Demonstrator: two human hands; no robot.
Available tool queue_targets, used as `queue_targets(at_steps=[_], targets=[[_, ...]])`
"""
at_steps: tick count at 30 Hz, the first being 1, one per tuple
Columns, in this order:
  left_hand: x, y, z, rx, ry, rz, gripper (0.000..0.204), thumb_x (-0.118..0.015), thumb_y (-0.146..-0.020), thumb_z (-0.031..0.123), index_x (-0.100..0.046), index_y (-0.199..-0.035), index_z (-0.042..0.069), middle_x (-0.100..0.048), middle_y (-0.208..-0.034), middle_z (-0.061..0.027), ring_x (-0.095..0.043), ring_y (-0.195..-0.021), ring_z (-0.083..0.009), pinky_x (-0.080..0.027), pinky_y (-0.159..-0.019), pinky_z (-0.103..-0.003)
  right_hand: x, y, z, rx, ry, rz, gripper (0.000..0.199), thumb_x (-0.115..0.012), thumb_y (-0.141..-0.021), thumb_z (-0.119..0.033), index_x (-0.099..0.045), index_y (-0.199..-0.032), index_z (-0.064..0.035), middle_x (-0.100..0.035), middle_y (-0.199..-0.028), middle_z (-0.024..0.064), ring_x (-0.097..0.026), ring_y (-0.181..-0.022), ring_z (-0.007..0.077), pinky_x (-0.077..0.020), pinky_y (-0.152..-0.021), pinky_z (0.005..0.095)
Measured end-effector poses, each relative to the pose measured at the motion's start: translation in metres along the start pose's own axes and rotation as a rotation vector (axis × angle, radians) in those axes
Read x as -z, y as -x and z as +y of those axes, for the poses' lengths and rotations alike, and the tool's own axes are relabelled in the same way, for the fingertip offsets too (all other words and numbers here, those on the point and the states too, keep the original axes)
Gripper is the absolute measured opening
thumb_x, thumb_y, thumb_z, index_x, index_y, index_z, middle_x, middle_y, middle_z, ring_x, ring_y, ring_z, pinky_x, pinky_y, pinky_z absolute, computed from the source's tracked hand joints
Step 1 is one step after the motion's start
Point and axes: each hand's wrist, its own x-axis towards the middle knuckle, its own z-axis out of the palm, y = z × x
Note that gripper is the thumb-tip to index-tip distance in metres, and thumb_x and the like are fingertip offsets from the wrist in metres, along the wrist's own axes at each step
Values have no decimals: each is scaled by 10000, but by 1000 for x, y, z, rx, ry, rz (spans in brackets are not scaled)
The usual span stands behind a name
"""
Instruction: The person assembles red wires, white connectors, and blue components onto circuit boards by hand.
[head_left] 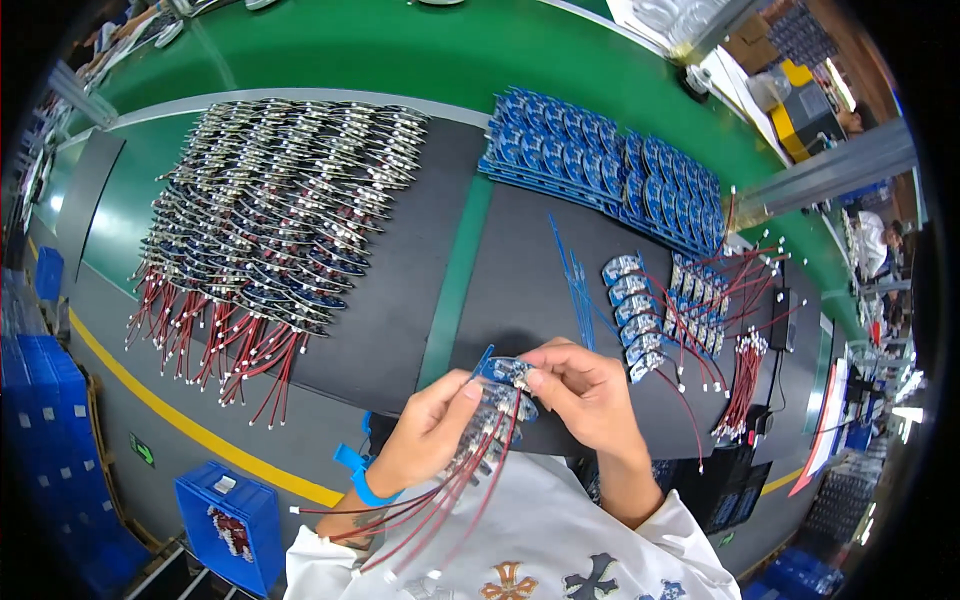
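Close to my body, a strip of small blue circuit boards (pixel 512 373) is held between my two hands. My left hand (pixel 430 425), with a blue band around its wrist, pinches the strip's left edge. Thumb and fingers of my right hand (pixel 588 392) are closed on the board's right end, beside a white connector. Red and dark wires (pixel 478 470) hang from the boards over my left forearm and shirt. To the right of my hands, several blue boards (pixel 630 310) lie in a column on the black mat (pixel 520 270), and thin blue strips (pixel 575 285) lie beside them.
Rows of wired boards (pixel 270 200) cover the left mat. Stacked blue panels (pixel 600 160) stand at the back right. A bundle of red wires (pixel 740 385) lies at the right near a black box (pixel 785 320). A blue bin (pixel 232 525) stands on the floor at left.
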Motion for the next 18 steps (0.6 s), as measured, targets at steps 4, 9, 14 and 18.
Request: queue_targets(at_steps=[4,9,14,18], targets=[[11,9,2,177,372,-157,284,-444,-1008,240,-566,-1068,-9,-619,-929,-33,-567,-814,-61,-475,-720,-229,13,-13,-11,-19,36,-202,148,-596,-866,66,-631,-1010,80,-616,-942,88,-610,-830,120,-501,-690,230],[31,27,12,65,227,211,409,-506,-949,372,-550,-919,-33,-625,-744,-140,-648,-551,-229,-533,-461,-346,33,-48,-7,331,653,73,112,-657,-796,50,-672,-905,30,-653,-855,105,-630,-760,185,-489,-681,273],[27,35,18,-24,294,478,239,-484,-968,201,-552,-957,-28,-645,-879,-119,-669,-763,-195,-547,-638,-291,33,-63,7,643,1087,162,160,-695,-732,29,-684,-891,13,-645,-895,115,-594,-833,281,-474,-741,343],[12,14,12,-106,-181,149,194,-484,-985,140,-576,-909,-13,-543,-698,38,-423,-637,-8,-380,-530,-211,17,-34,-12,355,688,-12,259,-727,-745,-19,-670,-997,8,-648,-916,99,-602,-814,211,-459,-659,294]])
